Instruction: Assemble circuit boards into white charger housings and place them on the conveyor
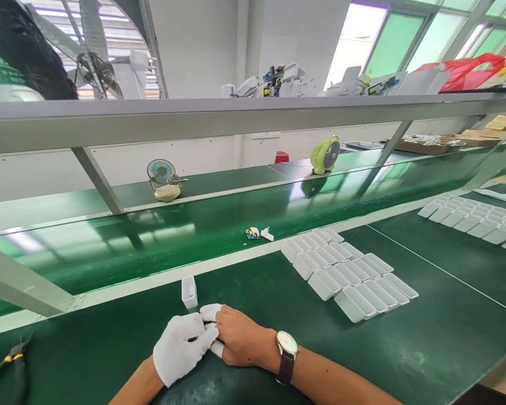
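My left hand (181, 346), in a white glove, is closed, its thumb and fingers pressed together against my right hand (240, 337). White covers sit on the right hand's fingertips, and a wristwatch (287, 346) is on that wrist. Both hands meet low over the green table; whatever is between the fingers is hidden. Just beyond the left hand, a white plastic case (189, 292) stands on the table. Rows of open white housings (349, 273) lie to the right. A small circuit board (253, 233) with a white piece (267, 234) beside it rests on the green belt.
Pliers (17, 360) lie at the left edge. More white housings (474, 219) sit at the far right. Across the belt are a small round fan (162, 172) and a green fan (324, 154). A metal shelf (253, 115) with posts spans above the belt.
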Motion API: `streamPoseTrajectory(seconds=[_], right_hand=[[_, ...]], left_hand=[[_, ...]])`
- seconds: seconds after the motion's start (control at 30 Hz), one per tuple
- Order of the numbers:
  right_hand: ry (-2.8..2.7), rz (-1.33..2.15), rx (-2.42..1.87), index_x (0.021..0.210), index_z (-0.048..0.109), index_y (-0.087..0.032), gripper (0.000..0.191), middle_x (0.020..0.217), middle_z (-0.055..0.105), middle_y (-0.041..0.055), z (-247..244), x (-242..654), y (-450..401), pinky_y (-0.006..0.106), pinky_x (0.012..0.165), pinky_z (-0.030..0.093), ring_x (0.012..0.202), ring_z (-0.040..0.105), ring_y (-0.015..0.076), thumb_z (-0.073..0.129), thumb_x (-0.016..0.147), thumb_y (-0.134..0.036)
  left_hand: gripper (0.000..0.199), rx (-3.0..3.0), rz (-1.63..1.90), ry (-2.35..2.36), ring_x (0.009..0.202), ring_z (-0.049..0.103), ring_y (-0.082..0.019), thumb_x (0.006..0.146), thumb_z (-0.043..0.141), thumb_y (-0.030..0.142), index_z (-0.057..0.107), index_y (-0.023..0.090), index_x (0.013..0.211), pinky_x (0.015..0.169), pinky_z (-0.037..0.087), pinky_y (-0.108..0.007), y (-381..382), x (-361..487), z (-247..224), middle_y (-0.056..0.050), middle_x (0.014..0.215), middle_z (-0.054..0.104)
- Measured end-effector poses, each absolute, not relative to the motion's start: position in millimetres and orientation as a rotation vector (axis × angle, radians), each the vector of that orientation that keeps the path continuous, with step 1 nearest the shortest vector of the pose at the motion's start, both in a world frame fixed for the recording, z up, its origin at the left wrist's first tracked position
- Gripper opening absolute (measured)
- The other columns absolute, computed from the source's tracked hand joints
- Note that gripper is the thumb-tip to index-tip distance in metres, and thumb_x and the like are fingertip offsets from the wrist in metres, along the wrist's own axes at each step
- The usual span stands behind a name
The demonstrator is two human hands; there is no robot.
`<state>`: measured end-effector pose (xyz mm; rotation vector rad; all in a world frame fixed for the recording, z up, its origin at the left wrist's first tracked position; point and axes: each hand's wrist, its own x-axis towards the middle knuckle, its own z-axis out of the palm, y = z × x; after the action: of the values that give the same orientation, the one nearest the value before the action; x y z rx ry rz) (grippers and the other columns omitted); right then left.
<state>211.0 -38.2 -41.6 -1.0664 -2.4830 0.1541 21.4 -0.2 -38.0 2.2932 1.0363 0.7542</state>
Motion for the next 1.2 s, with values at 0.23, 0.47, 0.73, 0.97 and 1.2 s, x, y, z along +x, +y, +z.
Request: streamPoseTrajectory(seconds=[0.23,0.47,0.73,0.97,1.2], right_hand=[[-2.211,0.024,-1.641,0.139,0.053,-0.009,0.044,0.140,0.056,0.0218,-18.9,267.1,20.0,0.052,0.114,0.039,0.136,0.047,0.0327,0.053,0.096,-0.018],[-1.989,0.092,-2.081,0.130,0.059,-0.016,0.039,0.137,0.057,0.0133,6.4,330.7,94.4,0.057,0.110,0.040,0.129,0.053,0.0313,0.066,0.095,-0.031],[-1.904,0.335,-1.965,0.117,0.063,-0.015,0.031,0.115,0.067,0.0081,19.8,321.0,116.8,0.045,0.091,0.056,0.102,0.066,0.0226,0.067,0.095,-0.035],[-1.892,0.553,-1.645,0.129,0.058,-0.018,0.049,0.108,0.070,0.0079,12.4,279.9,36.0,0.036,0.081,0.060,0.092,0.071,0.0232,0.067,0.082,-0.026],[-1.966,0.681,-1.492,0.135,0.056,-0.023,0.055,0.122,0.065,0.0093,-7.7,258.7,-20.7,0.038,0.083,0.060,0.093,0.069,0.0212,0.067,0.081,-0.027]], left_hand=[[0.050,2.260,0.712,1.011,0.049,0.041,-0.009,0.091,0.058,0.049,0.043,0.019,0.054,0.052,0.029,-0.027,-0.6,27.0,-34.7,0.004,0.051,0.047],[0.051,2.256,0.683,1.022,0.051,0.041,-0.009,0.090,0.056,0.052,0.044,0.018,0.054,0.052,0.026,-0.028,-1.7,32.6,-33.2,0.003,0.055,0.050],[0.051,2.316,0.765,1.072,0.050,0.038,-0.009,0.089,0.055,0.051,0.044,0.018,0.052,0.051,0.024,-0.028,1.5,38.7,-41.1,0.002,0.055,0.050],[0.050,2.423,1.062,0.981,0.046,0.032,-0.008,0.090,0.056,0.045,0.045,0.017,0.050,0.048,0.019,-0.029,2.3,41.0,-50.1,0.003,0.050,0.046],[0.040,2.362,1.413,0.925,0.049,0.040,-0.008,0.092,0.055,0.035,0.048,0.018,0.057,0.051,0.030,-0.027,7.7,30.3,-32.6,0.003,0.054,0.048]])
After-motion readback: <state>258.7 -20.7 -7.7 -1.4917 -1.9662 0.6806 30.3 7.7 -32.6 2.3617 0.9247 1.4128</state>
